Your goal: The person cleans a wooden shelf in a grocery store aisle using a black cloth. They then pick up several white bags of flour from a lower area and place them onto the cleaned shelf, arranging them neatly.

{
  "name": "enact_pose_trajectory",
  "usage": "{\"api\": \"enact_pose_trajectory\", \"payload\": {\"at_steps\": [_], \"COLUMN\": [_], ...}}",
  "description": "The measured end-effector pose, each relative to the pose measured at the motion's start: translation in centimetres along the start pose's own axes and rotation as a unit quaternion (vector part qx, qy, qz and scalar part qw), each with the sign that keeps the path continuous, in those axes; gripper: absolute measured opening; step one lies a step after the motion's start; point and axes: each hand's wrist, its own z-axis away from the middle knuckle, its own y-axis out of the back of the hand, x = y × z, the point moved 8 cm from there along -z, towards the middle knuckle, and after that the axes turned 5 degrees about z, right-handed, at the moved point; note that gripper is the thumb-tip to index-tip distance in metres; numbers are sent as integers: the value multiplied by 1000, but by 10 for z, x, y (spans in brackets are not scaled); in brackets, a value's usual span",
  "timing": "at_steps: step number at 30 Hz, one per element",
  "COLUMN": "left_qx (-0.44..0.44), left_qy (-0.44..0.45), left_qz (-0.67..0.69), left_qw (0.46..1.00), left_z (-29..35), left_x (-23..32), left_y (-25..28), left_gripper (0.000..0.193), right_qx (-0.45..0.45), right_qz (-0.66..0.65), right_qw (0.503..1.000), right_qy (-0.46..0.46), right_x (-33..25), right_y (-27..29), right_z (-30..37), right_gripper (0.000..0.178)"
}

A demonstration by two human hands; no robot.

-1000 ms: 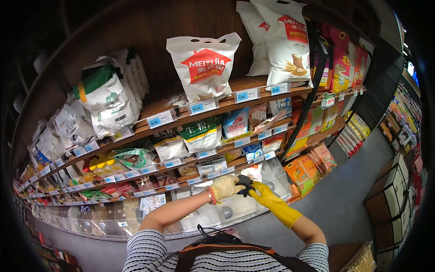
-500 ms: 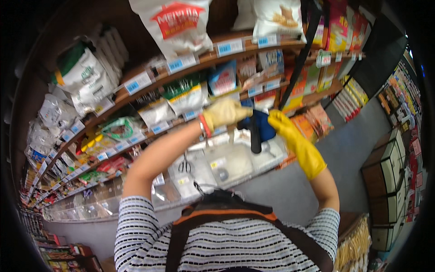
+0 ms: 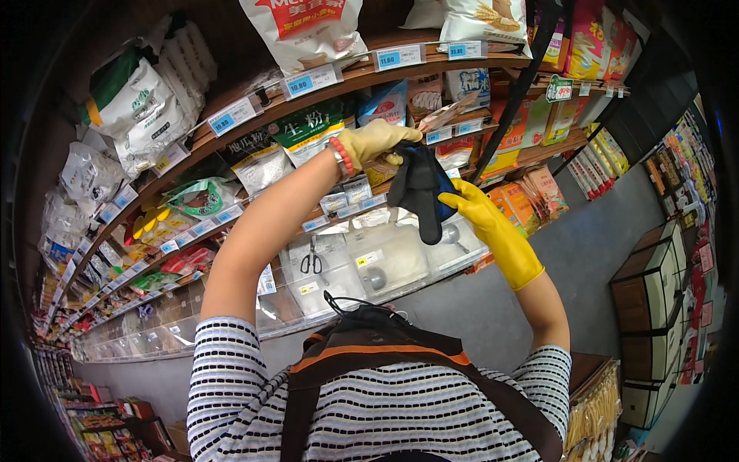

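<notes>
My left hand (image 3: 379,141), in a pale yellow glove with a red band at the wrist, pinches the top of a dark blue-black cloth (image 3: 419,191). The cloth hangs down in front of the shelves. My right hand (image 3: 475,213), in a bright yellow rubber glove, grips the cloth's right side from below. Both hands are raised in front of my striped top and brown apron straps (image 3: 369,346).
Curved wooden shelves (image 3: 254,115) carry white flour bags (image 3: 304,31), packets and blue price tags. Below them, clear plastic bins (image 3: 385,258) hold scissors (image 3: 312,264) and a scoop. A dark pole (image 3: 516,100) slants at the right. Wooden cabinets (image 3: 654,285) line the far right, across the grey floor (image 3: 593,231).
Both hands have risen from the level of the clear bins toward the camera, bringing the dark cloth up with them. It now hangs larger between them.
</notes>
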Motion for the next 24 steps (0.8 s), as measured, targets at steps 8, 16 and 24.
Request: {"api": "enact_pose_trajectory", "payload": {"at_steps": [8, 16, 24], "left_qx": [-88, 94, 320], "left_qy": [16, -49, -341], "left_qz": [96, -101, -170], "left_qw": [991, 989, 867], "left_z": [8, 37, 150], "left_x": [6, -10, 78], "left_y": [-48, 64, 86], "left_gripper": [29, 43, 30], "right_qx": [46, -53, 65], "right_qz": [270, -114, 50], "right_qw": [888, 992, 995], "right_qy": [370, 16, 50], "right_x": [-26, -24, -68], "right_y": [-28, -2, 61], "right_z": [-23, 5, 9], "right_gripper": [78, 33, 20]}}
